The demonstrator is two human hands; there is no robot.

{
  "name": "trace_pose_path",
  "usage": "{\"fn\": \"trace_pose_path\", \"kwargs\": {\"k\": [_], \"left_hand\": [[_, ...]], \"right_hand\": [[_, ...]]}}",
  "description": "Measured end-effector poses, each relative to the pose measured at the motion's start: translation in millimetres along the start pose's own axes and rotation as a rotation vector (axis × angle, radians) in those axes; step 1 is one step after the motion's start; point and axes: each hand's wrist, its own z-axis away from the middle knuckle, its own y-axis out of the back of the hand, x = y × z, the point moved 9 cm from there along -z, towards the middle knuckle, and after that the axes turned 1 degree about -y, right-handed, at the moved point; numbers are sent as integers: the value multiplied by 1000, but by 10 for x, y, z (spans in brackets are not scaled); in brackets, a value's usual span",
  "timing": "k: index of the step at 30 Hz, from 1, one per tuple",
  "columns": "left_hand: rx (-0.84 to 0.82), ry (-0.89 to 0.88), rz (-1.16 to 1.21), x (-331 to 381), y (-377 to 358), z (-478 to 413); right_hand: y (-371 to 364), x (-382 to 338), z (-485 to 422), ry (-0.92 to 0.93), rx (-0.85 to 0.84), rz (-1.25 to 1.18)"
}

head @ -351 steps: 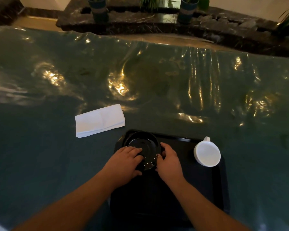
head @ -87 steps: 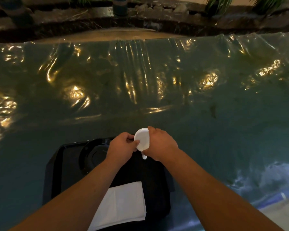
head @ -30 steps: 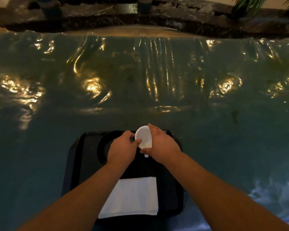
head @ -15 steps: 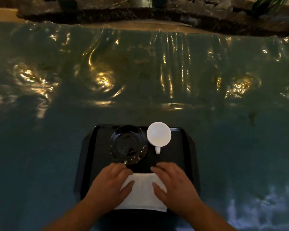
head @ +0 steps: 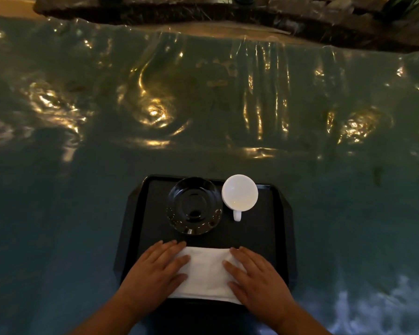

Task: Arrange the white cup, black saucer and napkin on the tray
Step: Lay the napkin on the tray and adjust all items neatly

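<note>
I am pressing both flat, open hands, left hand (head: pixel 155 269) and right hand (head: pixel 257 274), on the white napkin (head: pixel 207 274), squaring it on the black tray (head: pixel 279 213); next, I judge, lifting away cleanly.

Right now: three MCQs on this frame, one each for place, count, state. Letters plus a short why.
1. Where is the white cup relative to the black saucer?
A. on top of it
B. beside it, on its right
C. off the tray

2. How many separate items lie on the tray?
A. one
B. two
C. three

3. What are the hands doing?
A. resting flat on the napkin
B. lifting the cup
C. carrying the tray

Key: 1 B, the cup stands on the tray floor right of the saucer, handle toward the person. 2 C, saucer, cup and napkin. 3 A, the left hand and right hand lie open, palms down, on the napkin's two ends.
</note>
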Motion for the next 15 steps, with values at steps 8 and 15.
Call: {"fn": "trace_pose_path", "kwargs": {"k": [8,15], "left_hand": [[49,86,-95,-141,83,-119],[120,137,-201,-236,228,-250]], "right_hand": [[41,75,-242,-10,-40,77],[56,155,-436,-14,-49,81]]}}
